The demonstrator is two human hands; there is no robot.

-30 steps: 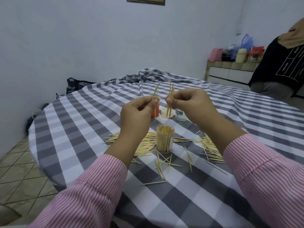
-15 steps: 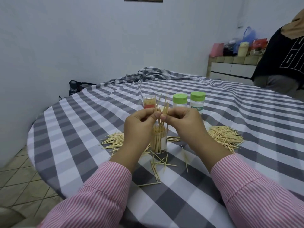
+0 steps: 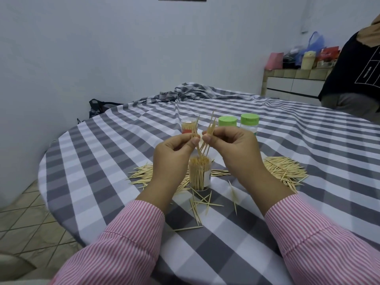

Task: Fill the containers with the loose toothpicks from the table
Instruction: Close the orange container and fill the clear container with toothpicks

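Bench [image 3: 115,182] w/ checked cloth held loose toothpicks [image 3: 285,169] spread both sides of the open container [image 3: 199,173]. Just above it, your left hand [image 3: 174,153] & right hand [image 3: 232,149] each pinched a small toothpick bunch [image 3: 209,130], tips angled down twd. the container.

Open jar [image 3: 199,173] btwn toothpick piles [image 3: 283,169]; 3 jars [image 3: 227,122] behind.
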